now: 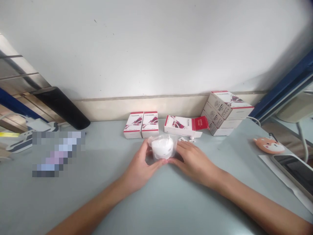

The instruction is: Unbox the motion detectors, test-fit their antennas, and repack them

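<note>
A round white object in a clear plastic bag [162, 147] sits on the pale grey table [156, 209] between my hands. My left hand [139, 166] cups its left side, and my right hand [193, 160] presses against its right side. The underside of the bag is hidden by my fingers. Just behind it stand two white-and-red printed boxes [141, 124] and an open box of the same print with a red flap [186, 126]. Small white pieces [188, 139] lie in front of the open box, close to my right fingers.
Several matching boxes [223, 114] are stacked at the back right against the wall [146, 49]. Further right lie an orange animal-shaped pouch [269, 145] and a phone or tablet [295, 173]. A black cylinder [61, 107] leans at the back left, above a pixelated patch [58, 153].
</note>
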A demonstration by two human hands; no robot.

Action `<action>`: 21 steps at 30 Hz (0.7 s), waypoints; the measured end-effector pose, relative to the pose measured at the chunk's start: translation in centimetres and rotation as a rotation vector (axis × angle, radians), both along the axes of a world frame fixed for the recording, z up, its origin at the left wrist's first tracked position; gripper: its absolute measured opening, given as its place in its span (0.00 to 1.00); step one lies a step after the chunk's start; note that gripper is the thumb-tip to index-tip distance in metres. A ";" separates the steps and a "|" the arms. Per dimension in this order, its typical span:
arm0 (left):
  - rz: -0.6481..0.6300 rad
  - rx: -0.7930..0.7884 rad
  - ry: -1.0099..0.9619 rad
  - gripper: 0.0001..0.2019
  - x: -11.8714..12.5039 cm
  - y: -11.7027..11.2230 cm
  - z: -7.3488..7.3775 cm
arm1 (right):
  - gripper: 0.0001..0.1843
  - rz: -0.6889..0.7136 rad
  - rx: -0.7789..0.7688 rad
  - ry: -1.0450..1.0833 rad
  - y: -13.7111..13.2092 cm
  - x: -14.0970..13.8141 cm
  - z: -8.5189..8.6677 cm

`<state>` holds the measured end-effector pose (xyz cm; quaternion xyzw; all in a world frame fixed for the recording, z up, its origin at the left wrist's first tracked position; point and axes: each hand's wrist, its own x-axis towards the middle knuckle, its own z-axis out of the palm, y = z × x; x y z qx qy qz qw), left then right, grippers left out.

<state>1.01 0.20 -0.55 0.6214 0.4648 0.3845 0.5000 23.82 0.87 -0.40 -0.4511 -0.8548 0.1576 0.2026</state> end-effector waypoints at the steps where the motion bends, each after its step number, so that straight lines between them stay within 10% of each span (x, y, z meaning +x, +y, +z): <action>1: 0.004 -0.012 0.023 0.28 0.1 0.1 0.1 | 0.15 -0.001 0.003 0.001 0.0 -0.1 0.0; 7: 0.014 -0.060 0.110 0.24 0.1 0.2 1.0 | 0.16 -0.001 0.054 -0.070 -0.5 -0.5 0.0; 15: 0.083 -0.281 -0.386 0.23 -0.1 1.2 1.3 | 0.09 -0.059 0.105 0.014 0.0 0.2 1.1; 21: 0.097 -0.463 -0.647 0.23 0.2 0.6 2.4 | 0.04 -0.202 0.205 0.556 -3.0 -0.7 3.7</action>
